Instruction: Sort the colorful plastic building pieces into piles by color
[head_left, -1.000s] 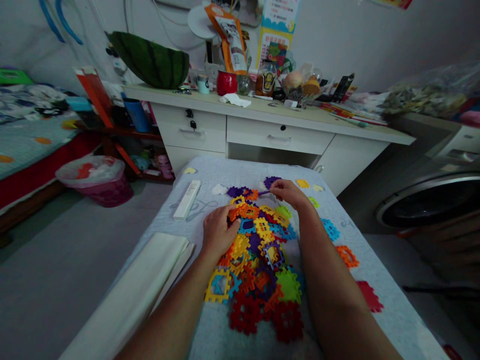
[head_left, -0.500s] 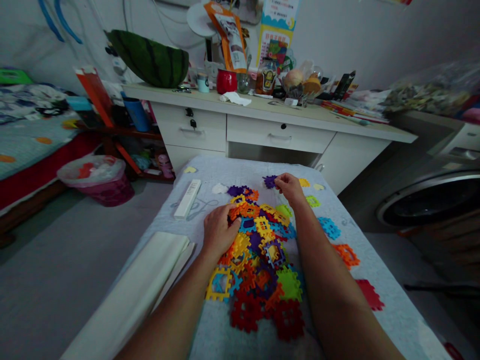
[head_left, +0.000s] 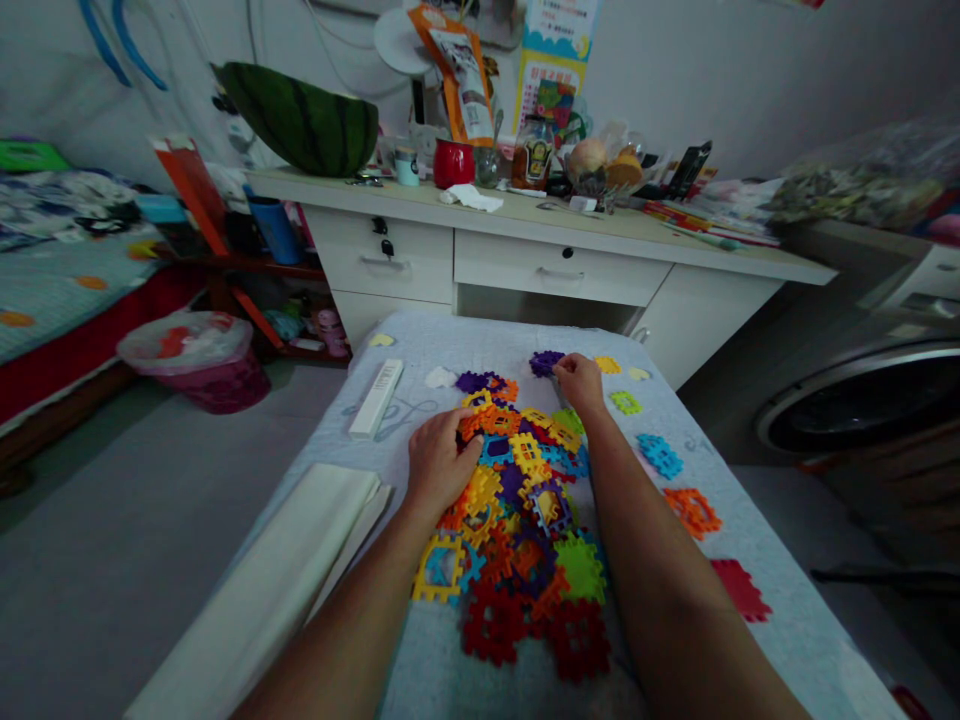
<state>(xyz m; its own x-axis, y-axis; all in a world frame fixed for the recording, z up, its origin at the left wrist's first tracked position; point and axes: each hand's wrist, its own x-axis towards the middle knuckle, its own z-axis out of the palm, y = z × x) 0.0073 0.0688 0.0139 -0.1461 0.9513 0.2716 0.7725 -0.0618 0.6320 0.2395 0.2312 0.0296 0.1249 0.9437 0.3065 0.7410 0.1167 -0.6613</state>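
Observation:
A heap of colourful interlocking plastic tiles with notched edges lies in the middle of the cloth-covered table. My left hand rests against the heap's left side, thumb apart from the fingers, gripping nothing that I can see. Beyond the heap, my right hand has its fingertips pinched at the lower right edge of a purple tile, which looks flat on the cloth. Single tiles curve down the right side: yellow, green, blue, orange and red.
A narrow white box and a folded white cloth lie on the left. Behind the table stands a white desk bearing a watermelon piece, a red pot and jars. A washing machine is at the right.
My right hand has drawn slightly towards me, and the purple tile has shifted a little to the right and now looks flatter. My left hand stays in place on the heap.

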